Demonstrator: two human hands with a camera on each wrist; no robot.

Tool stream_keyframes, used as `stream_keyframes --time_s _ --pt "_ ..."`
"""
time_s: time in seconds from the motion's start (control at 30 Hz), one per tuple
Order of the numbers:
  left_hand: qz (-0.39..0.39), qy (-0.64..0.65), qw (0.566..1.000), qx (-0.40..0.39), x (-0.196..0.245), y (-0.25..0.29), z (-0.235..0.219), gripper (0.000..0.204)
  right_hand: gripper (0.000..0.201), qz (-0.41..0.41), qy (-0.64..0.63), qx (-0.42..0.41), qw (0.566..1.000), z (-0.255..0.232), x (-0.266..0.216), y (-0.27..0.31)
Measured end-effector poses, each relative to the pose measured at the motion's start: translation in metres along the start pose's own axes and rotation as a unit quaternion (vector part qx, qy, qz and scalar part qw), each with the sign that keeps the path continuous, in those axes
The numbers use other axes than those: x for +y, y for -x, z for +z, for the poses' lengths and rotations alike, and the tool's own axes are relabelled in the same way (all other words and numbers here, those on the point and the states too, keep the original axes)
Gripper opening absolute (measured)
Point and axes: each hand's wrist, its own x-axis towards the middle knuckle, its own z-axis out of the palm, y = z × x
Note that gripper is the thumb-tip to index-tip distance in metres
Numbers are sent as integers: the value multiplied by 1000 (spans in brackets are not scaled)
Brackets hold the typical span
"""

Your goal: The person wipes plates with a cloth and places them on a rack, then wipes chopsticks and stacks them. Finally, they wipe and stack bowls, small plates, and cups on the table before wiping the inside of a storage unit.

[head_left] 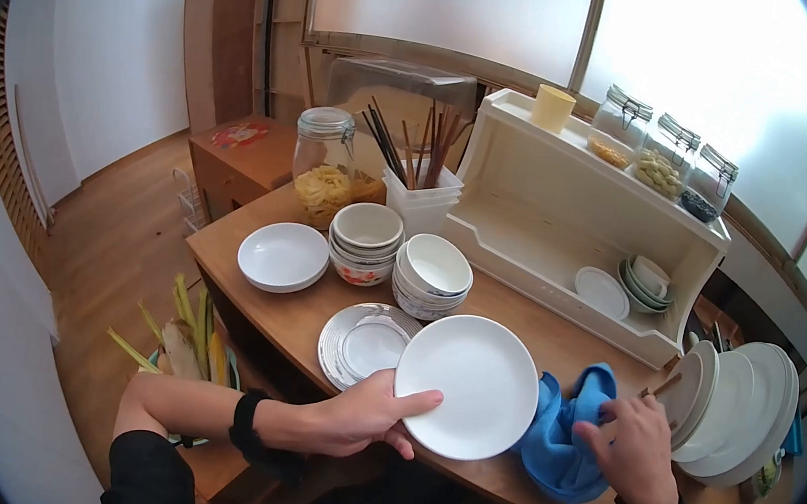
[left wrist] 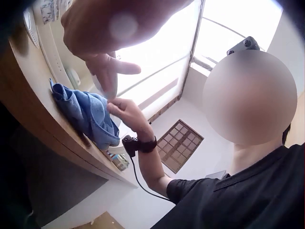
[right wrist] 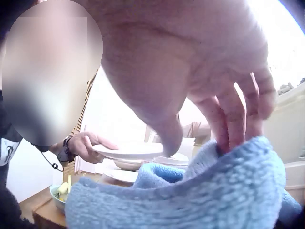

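A white plate is held by its left edge in the left hand, thumb on top and fingers beneath. At its right a crumpled blue cloth lies on the table. Over the cloth's right side is the right hand, its fingers bent downward. The right wrist view has the fingers of that right hand reaching behind the raised fold of the blue cloth; whether they pinch it is hidden. Left of the held plate, a stack of small patterned plates sits on the table.
Stacked bowls and a shallow white bowl stand behind the plates. Large plates stand upright at the right. A cream shelf with jars on top is at the back. A pasta jar stands at the back left.
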Motion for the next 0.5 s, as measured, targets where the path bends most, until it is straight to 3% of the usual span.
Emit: stream_keyframes --time_s 0.03,0.13,0.17,0.2,0.27,0.3,0.4,0.47,0.5 --pt "0 -4 1000 -4 1 2 1 47 36 1 -4 28 1000 -8 -11 -6" --pt "4 -20 999 -27 6 6 3 47 36 63 -199 -23 978 -6 -29 -15" --pt "5 -25 999 -37 6 8 4 47 38 80 -268 -112 954 -5 -32 -18" --pt "5 -32 998 -47 7 9 5 48 39 112 -358 -177 910 1 -34 -20" --pt "5 -48 997 -66 8 10 5 49 40 170 -522 -298 781 20 -37 -22" --pt "-7 -77 994 -75 9 11 2 49 40 162 -583 -330 724 26 -41 -21" --pt "-66 -177 977 -96 16 14 -9 49 37 210 -637 -331 664 31 -45 -21" --pt "-136 -263 950 -101 32 24 -21 50 36 228 -643 -304 664 25 -47 -20" --pt "-103 -401 907 -74 44 36 -23 55 36 238 -647 -290 664 22 -47 -19"
